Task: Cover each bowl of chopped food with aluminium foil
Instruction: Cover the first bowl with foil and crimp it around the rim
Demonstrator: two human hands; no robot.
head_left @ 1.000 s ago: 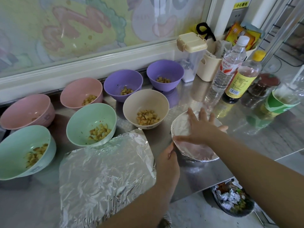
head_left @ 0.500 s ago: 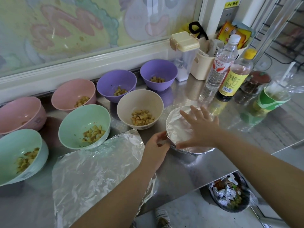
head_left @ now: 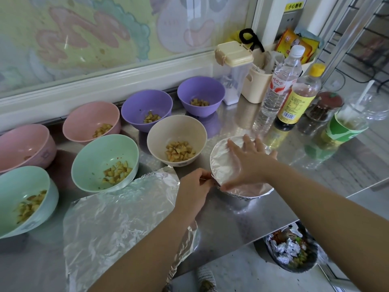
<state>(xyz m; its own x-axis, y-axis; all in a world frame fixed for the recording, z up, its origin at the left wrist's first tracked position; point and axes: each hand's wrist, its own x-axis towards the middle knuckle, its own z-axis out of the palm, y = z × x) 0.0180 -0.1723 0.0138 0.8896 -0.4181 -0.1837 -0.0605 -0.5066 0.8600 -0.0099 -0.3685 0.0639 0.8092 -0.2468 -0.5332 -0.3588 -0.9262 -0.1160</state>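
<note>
Item: foil-covered bowl, sitting on the steel counter. The right hand is lying flat across the cover, fingers straight and spread, pressing down and grasping nothing. The left hand is meeting this bowl's left rim, fingers curled and apparently pinching the folded foil edge there. The loose foil sheet is lying left of the covered bowl and nearer the person. Its far corner is almost touching the left hand, its long axis is running from that corner back toward the person, and the left forearm is crossing over it. The beige bowl, uncovered, is standing just left of and behind the covered bowl. Judgement: the crimping is nearing its end. The sheet is lying closer to the left hand, which is better placed for carrying it onto the beige bowl.
</note>
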